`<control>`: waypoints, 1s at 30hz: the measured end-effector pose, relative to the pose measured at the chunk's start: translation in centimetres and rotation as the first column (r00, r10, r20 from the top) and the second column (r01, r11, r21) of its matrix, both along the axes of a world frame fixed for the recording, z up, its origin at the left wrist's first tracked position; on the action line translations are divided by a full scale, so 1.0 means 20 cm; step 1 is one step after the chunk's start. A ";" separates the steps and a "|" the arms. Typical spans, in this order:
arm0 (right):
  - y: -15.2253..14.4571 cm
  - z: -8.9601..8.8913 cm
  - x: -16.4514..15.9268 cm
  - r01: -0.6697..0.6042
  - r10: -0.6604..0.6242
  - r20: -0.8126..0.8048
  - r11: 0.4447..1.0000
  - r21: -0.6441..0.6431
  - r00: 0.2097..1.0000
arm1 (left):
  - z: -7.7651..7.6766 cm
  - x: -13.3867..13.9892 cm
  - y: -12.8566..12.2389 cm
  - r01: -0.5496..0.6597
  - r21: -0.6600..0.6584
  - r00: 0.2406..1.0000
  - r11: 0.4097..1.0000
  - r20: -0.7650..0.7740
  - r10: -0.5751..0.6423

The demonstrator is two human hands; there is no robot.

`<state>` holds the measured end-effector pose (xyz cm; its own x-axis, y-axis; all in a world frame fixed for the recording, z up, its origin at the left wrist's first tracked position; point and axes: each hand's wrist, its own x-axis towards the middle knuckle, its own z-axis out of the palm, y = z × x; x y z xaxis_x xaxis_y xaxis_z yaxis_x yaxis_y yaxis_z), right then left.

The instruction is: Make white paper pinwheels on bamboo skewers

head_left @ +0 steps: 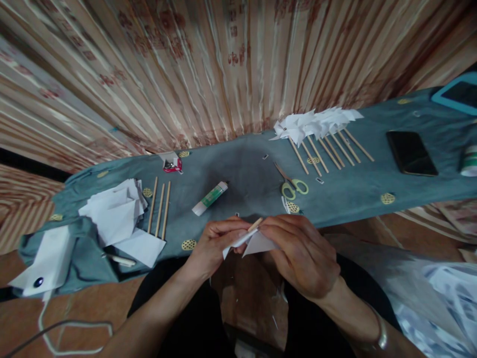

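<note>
My left hand (213, 242) and my right hand (302, 252) meet over the table's near edge. Between them is a folded white paper pinwheel (259, 244), its blades partly hidden by my fingers. The end of a wooden stick (255, 224) sticks out at the paper's top. Both hands are closed on the paper; which fingers press the stick cannot be made out. Just beyond my left hand lies a glue tube (210, 198) with a green label. Scissors (294, 188) with light green handles rest beyond my right hand.
Finished paper pinwheels (316, 124) on sticks lie in a row at the back right. Left are white paper sheets (119, 211), three wooden sticks (159, 209) and a small red-and-white box (172, 163). A black phone (411, 152) lies at right; a white device (52, 256) sits far left.
</note>
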<state>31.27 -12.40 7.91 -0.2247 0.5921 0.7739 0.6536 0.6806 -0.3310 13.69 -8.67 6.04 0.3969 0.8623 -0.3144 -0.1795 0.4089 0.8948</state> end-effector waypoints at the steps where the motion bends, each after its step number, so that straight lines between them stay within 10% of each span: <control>1: 0.00 0.00 0.00 0.005 -0.005 0.005 1.000 -0.002 1.000 | 0.00 0.00 0.00 0.004 0.005 1.000 1.000 -0.012 -0.004; 30: -0.02 0.02 0.00 -0.018 0.018 0.057 1.000 0.000 0.998 | -0.02 -0.02 0.00 0.051 0.032 0.995 0.998 0.086 -0.054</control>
